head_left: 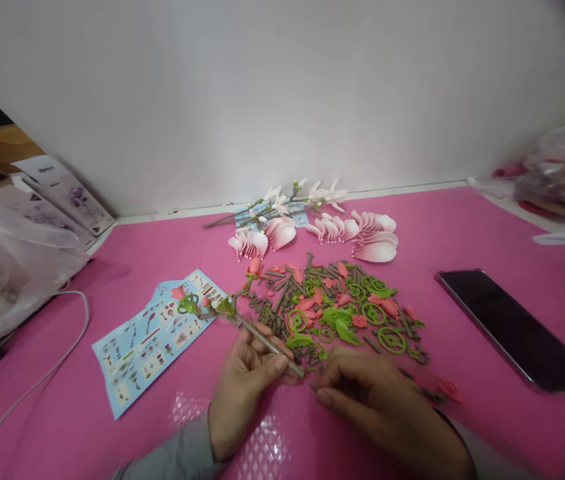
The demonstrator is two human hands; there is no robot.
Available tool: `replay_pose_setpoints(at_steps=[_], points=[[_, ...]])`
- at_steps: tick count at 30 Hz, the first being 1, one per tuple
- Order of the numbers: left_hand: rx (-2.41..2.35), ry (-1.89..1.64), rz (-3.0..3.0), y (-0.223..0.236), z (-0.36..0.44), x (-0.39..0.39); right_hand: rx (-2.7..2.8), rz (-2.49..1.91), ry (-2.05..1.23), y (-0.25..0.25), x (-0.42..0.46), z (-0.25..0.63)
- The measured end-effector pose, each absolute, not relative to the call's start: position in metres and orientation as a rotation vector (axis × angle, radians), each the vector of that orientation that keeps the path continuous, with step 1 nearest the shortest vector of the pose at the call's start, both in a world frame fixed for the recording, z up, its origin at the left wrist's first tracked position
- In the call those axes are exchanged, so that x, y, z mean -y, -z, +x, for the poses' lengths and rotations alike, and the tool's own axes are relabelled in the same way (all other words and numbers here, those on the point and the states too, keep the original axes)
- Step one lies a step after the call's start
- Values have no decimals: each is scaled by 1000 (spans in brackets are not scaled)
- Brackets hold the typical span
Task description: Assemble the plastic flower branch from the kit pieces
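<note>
Head view showed the left hand [242,390] nearest, fingers curled closed around a slim grey plastic flower stem [267,340] bearing glossy green leaves and a coral bud. The right hand [382,417], fingers bunched together, was touching the edge of a heap of plastic parts [332,313]: twig-like brown pieces, green rings, coral petals. Whether it held anything could not be told. Alongside lay a blue parts sheet [147,347], its print too small to read, and a dark smartphone [517,330]. Farther off were pale pink petals [375,243] and a white blossom branch [282,200], all on a pink mat [62,407].
</note>
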State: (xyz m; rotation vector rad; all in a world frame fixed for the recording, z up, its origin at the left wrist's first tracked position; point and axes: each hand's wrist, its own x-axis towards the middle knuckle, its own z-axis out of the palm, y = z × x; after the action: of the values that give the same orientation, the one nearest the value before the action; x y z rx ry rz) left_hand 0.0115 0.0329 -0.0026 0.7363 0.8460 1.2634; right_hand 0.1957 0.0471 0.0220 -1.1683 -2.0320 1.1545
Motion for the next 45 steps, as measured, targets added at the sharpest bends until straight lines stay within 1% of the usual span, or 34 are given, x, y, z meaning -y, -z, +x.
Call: replay_pose_setpoints(at_steps=[11,19,28,40,45], points=[[-851,-1232,706,4,12,-33,2034,-1147,-1044,-15,-44,194],[-812,-1257,730,4,12,-32,2020,-1165,-1037,-17,-45,192],[-779,-1287,778,6,12,-31,1976,-1235,-1222,-12,-45,191],[-798,-1274,774,0,15,-29,1991,-1164,-1139,-6,-41,190],[-785,-1258,764,2,15,-30,1975,-1126,-1157,-7,-42,190]])
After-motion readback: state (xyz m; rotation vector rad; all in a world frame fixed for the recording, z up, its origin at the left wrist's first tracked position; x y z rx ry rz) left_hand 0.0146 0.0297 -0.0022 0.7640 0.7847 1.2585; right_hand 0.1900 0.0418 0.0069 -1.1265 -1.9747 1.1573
